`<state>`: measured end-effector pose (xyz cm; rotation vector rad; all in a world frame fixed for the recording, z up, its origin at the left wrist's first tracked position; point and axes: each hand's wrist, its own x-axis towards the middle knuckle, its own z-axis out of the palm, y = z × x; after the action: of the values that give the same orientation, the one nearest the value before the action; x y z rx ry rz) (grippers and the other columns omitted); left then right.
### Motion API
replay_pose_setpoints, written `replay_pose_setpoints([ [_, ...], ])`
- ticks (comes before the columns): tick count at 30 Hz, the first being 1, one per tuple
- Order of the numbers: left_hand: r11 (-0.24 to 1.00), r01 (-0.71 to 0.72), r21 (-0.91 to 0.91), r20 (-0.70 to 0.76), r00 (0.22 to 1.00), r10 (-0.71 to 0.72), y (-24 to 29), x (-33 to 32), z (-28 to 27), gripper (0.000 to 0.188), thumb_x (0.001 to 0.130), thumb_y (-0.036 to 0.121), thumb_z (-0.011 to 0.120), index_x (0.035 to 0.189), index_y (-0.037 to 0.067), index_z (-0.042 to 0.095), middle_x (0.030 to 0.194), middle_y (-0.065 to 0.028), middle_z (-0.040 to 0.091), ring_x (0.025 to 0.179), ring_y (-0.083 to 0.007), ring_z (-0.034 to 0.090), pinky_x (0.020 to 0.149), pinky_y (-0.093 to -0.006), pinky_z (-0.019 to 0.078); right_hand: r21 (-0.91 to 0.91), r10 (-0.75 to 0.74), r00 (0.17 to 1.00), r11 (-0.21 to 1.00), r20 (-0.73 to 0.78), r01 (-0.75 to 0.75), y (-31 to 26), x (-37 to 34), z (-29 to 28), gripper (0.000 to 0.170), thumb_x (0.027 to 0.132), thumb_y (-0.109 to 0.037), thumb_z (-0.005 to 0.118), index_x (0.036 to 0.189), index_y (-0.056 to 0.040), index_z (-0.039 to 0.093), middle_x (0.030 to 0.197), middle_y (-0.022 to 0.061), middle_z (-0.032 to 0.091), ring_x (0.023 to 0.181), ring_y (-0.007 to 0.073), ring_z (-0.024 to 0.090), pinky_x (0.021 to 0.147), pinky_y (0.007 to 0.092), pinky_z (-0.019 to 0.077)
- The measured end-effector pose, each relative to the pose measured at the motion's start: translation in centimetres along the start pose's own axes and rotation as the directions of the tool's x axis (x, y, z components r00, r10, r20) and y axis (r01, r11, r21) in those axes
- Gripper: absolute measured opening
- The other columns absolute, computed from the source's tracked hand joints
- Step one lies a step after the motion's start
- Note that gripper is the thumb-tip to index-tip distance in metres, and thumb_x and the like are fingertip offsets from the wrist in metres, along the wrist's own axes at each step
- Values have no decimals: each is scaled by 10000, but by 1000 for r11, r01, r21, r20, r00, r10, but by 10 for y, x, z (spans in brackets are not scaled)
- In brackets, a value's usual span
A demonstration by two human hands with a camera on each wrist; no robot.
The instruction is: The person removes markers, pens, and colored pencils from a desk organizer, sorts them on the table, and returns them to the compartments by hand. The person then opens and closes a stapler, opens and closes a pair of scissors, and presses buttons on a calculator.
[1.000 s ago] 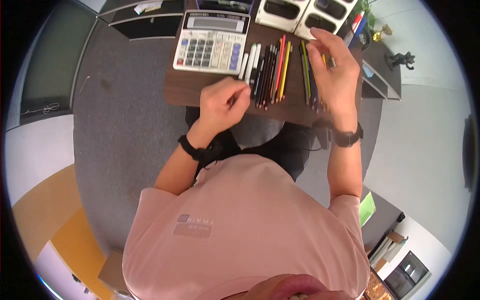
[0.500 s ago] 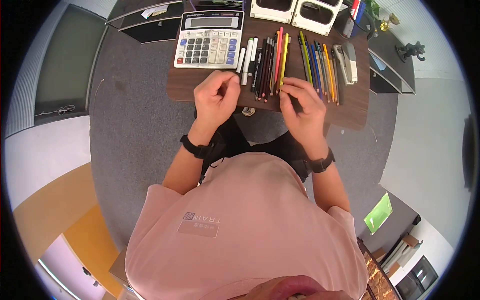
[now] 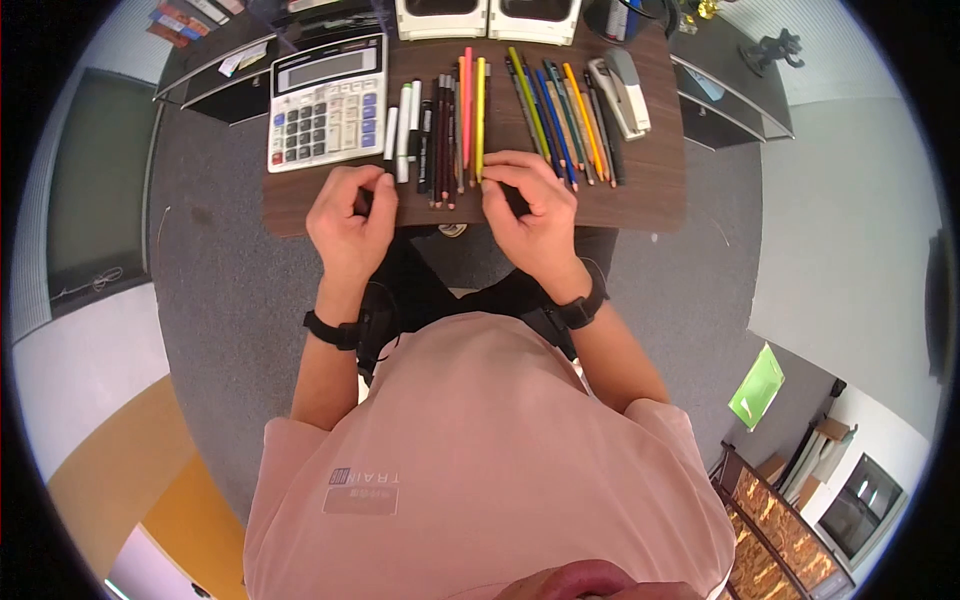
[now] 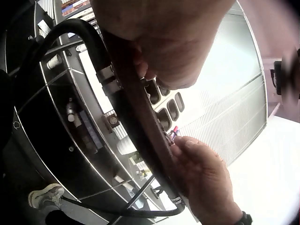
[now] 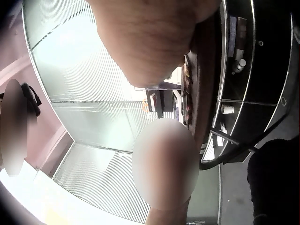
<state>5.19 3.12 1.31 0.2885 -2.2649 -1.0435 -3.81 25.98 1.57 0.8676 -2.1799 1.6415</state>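
In the head view my right hand (image 3: 532,212) has thumb and forefinger at the near end of a yellow pencil (image 3: 480,115), seeming to pinch it. That pencil ends a row of dark pencils (image 3: 445,150) and a pink pencil (image 3: 467,100). My left hand (image 3: 352,222) rests at the table's near edge with loosely curled fingers, thumb tip right by the white markers (image 3: 403,130). Right of the yellow pencil lies a second group, with a green pencil (image 3: 528,100), blue pencils (image 3: 558,115) and an orange pencil (image 3: 583,110). The wrist views hide most fingertips.
A large calculator (image 3: 325,110) lies left of the markers, and a white stapler (image 3: 622,95) right of the pencils. White boxes with dark openings (image 3: 440,25) and a pen cup (image 3: 612,22) stand along the back of the brown table (image 3: 640,190).
My right hand has come left and nearer from over the stapler side to the yellow pencil. My left hand keeps by the markers. The head view has shifted.
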Motion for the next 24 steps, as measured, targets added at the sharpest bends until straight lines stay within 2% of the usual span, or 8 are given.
replay_pose_setpoints([
  [8, 998, -37, 52, -45, 998, 39, -1, -1, 6, 45, 1048, 52, 811, 1055, 9, 798, 884, -36, 705, 681, -101, 573, 644, -282, 475, 62, -1, 1000, 998, 9, 1, 0, -2, -2, 190, 905, 47, 841, 1087, -2, 815, 1168, 140, 822, 1051, 345, 810, 919, 411, 643],
  [12, 992, -72, 105, -59, 995, 78, -2, -1, 8, 52, 1058, 54, 802, 1049, 4, 791, 884, -34, 698, 686, -99, 572, 646, -282, 474, -121, -232, 971, 967, -47, 225, -4, 11, -36, 223, 861, 27, 855, 1065, -58, 823, 1186, 94, 823, 1055, 345, 763, 1022, 489, 575],
  [14, 992, -68, 109, -70, 995, 76, -4, -2, 10, 56, 1061, 56, 800, 1049, 2, 790, 886, -34, 696, 690, -97, 574, 648, -283, 475, -299, -257, 964, 927, -75, 224, 4, 17, -59, 224, 870, -1, 855, 1083, -65, 828, 1208, 88, 819, 1099, 342, 759, 1091, 524, 551],
  [16, 992, -63, 112, -74, 995, 72, -3, -3, 12, 60, 1064, 58, 798, 1050, 1, 789, 888, -34, 695, 694, -95, 575, 650, -284, 477, -413, -217, 972, 896, -84, 164, 22, 16, -79, 205, 902, -45, 847, 1105, -63, 838, 1259, 92, 817, 1153, 327, 752, 1189, 542, 510],
  [18, 992, -26, 123, -95, 995, 38, -2, -1, 13, 77, 1031, 81, 818, 989, 28, 782, 876, -77, 726, 689, -180, 668, 655, -338, 537, -441, -167, 981, 891, -102, 106, 39, 12, -94, 220, 913, -48, 845, 1133, -59, 843, 1282, 103, 817, 1169, 345, 749, 1190, 548, 503],
  [20, 991, -48, 121, -105, 993, 61, -4, -1, 15, 77, 1031, 79, 818, 990, 26, 781, 875, -75, 725, 687, -179, 666, 655, -337, 538, -448, -158, 981, 889, -111, 92, 46, 10, -102, 221, 936, -55, 839, 1156, -43, 849, 1300, 120, 818, 1167, 361, 752, 1149, 522, 534],
  [22, 990, -69, 127, -116, 990, 83, -5, -1, 15, 76, 1032, 78, 817, 991, 25, 780, 873, -74, 724, 686, -178, 664, 656, -336, 540, -324, -2, 993, 945, -118, -36, 47, 8, -102, 212, 954, -62, 833, 1163, -27, 852, 1323, 139, 815, 1168, 368, 752, 1079, 484, 574],
  [24, 987, -68, 144, -99, 992, 82, -1, -2, 13, 66, 1068, 61, 789, 1030, 8, 778, 875, -34, 684, 702, -107, 582, 657, -294, 482, -317, -10, 993, 948, -114, -27, 50, 8, -99, 193, 963, -73, 833, 1147, -16, 853, 1342, 149, 811, 1164, 364, 754, 1028, 464, 597],
])
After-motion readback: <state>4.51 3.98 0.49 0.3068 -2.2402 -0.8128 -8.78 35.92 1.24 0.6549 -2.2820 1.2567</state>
